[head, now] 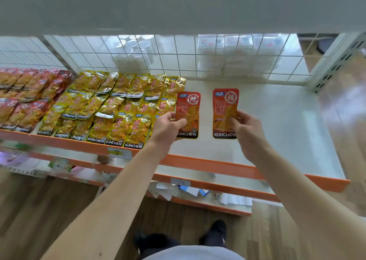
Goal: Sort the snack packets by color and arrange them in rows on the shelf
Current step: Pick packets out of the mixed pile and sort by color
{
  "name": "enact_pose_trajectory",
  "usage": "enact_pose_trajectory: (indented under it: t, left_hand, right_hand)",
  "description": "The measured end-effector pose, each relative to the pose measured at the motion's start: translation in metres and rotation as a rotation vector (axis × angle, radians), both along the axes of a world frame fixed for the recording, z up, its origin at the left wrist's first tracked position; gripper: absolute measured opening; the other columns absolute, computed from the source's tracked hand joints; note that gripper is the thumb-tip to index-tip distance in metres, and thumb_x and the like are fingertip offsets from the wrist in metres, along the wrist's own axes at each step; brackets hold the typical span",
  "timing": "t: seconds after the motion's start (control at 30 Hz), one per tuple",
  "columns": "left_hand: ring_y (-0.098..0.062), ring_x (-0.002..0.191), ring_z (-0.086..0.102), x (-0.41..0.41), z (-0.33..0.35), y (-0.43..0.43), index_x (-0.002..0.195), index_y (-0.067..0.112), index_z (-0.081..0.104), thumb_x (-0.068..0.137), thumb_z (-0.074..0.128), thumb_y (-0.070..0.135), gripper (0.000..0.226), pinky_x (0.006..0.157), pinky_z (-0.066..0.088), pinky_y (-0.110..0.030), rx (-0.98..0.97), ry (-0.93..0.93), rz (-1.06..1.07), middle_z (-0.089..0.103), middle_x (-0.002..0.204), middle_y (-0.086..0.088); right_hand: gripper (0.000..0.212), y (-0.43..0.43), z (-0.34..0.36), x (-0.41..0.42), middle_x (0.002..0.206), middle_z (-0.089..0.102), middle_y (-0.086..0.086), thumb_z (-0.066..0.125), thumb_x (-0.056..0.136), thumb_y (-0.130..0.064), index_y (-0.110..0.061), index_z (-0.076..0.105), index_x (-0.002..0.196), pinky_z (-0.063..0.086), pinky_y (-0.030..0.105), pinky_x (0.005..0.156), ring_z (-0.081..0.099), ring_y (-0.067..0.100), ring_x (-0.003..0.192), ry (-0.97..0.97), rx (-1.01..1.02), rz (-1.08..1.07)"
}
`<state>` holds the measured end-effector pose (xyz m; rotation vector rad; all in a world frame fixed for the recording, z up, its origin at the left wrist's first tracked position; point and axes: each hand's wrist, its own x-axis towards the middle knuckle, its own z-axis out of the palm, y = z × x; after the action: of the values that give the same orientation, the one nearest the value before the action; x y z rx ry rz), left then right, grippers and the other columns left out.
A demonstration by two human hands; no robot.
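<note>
Two red-orange packets are held side by side over the white shelf (277,131), both upright with their fronts to the camera. Each has a small blue label in its top left corner, a round white seal with a red character beside it, large yellow characters down the left, a picture of the snack across the middle, and a dark band at the bottom reading KONCHEW. The left hand (168,125) pinches the left packet (188,109) at its lower left edge: the thumb lies across the front and the fingers (168,115) curl behind it. The right hand (244,129) grips the right packet (224,109) at its lower right edge in the same way, thumb on the front and fingers (240,115) wrapped round the side, bending the foil slightly. Whether the packets touch the shelf cannot be told. The left packet sits just beside the right end of the yellow packets (118,109), which lie in overlapping rows from the back of the shelf to its orange lip (217,164). A strip of bare shelf separates the two held packets. Further left, beyond the yellow ones, lie rows of red packets (25,97).
</note>
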<state>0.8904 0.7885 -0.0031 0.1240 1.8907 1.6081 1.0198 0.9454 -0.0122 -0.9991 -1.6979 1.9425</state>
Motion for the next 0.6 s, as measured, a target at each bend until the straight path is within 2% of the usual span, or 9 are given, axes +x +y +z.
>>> enact_pose_trajectory:
  t: [0.17,0.27,0.4,0.53,0.6]
  left_hand:
    - [-0.037,0.099,0.071,-0.006,0.008,-0.052,0.098,0.014,0.063,0.093,0.062,0.002,0.012,0.093,0.054,-0.053,0.108,-0.016,0.036,0.073,0.094,-0.010]
    - [-0.032,0.093,0.071,-0.018,0.014,-0.089,0.101,0.012,0.060,0.095,0.060,0.003,0.011,0.091,0.055,-0.051,0.217,-0.071,0.082,0.072,0.098,-0.012]
    - [-0.025,0.083,0.071,-0.041,0.025,-0.148,0.095,0.013,0.061,0.099,0.057,0.009,0.007,0.086,0.054,-0.045,0.274,-0.041,0.115,0.075,0.084,-0.004]
    - [-0.023,0.079,0.072,-0.064,0.030,-0.218,0.094,0.014,0.061,0.097,0.062,0.012,0.004,0.093,0.051,-0.054,0.290,-0.023,0.183,0.076,0.083,-0.002]
    - [-0.026,0.082,0.072,-0.076,0.031,-0.253,0.095,0.015,0.064,0.097,0.062,0.014,0.003,0.083,0.058,-0.046,0.289,0.005,0.214,0.076,0.086,-0.005]
  right_hand:
    - [0.026,-0.036,0.018,-0.017,0.103,0.075,0.011,0.049,0.098,0.003,-0.012,0.069,0.101,0.053,0.048,0.098,0.070,0.032,0.102,0.092,-0.152,0.062]
    - [0.023,-0.070,0.026,-0.036,0.108,0.074,0.014,0.050,0.098,0.001,-0.010,0.069,0.106,0.050,0.052,0.101,0.069,0.034,0.105,0.124,-0.158,0.139]
    - [0.022,-0.131,0.029,-0.063,0.107,0.075,0.012,0.048,0.101,-0.003,-0.008,0.068,0.109,0.049,0.049,0.102,0.070,0.029,0.103,0.130,-0.157,0.223]
    - [0.022,-0.189,0.034,-0.096,0.112,0.074,0.013,0.051,0.099,-0.003,-0.006,0.064,0.116,0.052,0.045,0.095,0.071,0.028,0.101,0.148,-0.216,0.211]
    - [0.022,-0.217,0.037,-0.113,0.113,0.073,0.014,0.054,0.096,-0.001,-0.005,0.064,0.115,0.054,0.044,0.094,0.072,0.027,0.099,0.166,-0.206,0.186]
